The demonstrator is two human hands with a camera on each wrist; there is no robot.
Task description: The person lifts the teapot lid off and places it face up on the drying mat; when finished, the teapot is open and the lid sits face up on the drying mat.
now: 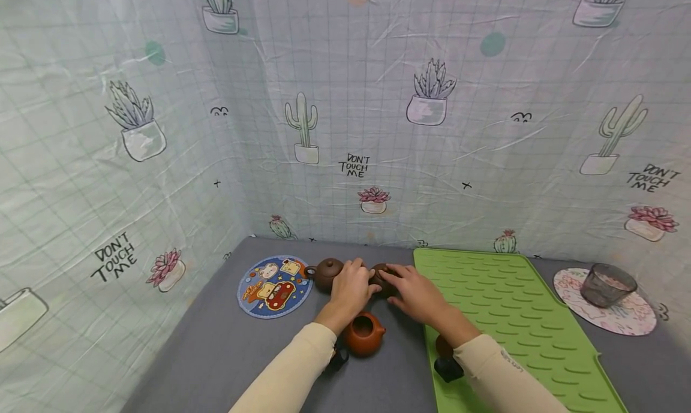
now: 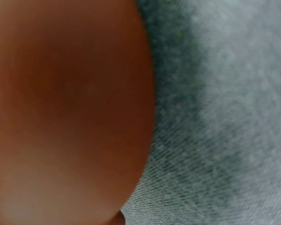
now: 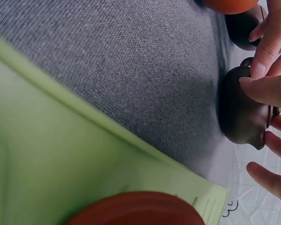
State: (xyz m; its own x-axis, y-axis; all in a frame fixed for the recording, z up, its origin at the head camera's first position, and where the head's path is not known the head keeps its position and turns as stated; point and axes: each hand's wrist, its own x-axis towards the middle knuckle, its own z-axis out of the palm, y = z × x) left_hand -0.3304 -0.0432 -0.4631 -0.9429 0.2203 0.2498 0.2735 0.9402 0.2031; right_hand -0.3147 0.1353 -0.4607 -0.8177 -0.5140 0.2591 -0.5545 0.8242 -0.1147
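Between my two hands stands a dark brown teapot (image 1: pixel 382 284), its small spout (image 3: pixel 257 144) visible in the right wrist view. My left hand (image 1: pixel 351 287) grips it near the handle, with fingertips at its upper edge. Thumb on the upper body and fingers near the spout, my right hand (image 1: pixel 418 293) holds the other side; its outer fingers spread away. A second dark brown teapot (image 1: pixel 327 275), with a knobbed lid, sits just left of my left hand. Close below my left wrist is an open orange-brown teapot (image 1: pixel 363 341), whose rounded side (image 2: pixel 70 112) fills half the left wrist view.
A green ridged mat (image 1: pixel 502 305) lies on the right, with a reddish-brown rounded piece (image 3: pixel 145 211) on it under my right forearm. Farther right, a smoky cup (image 1: pixel 607 286) stands on a patterned round mat (image 1: pixel 637 323). A blue cartoon mat (image 1: pixel 259 308) is at left.
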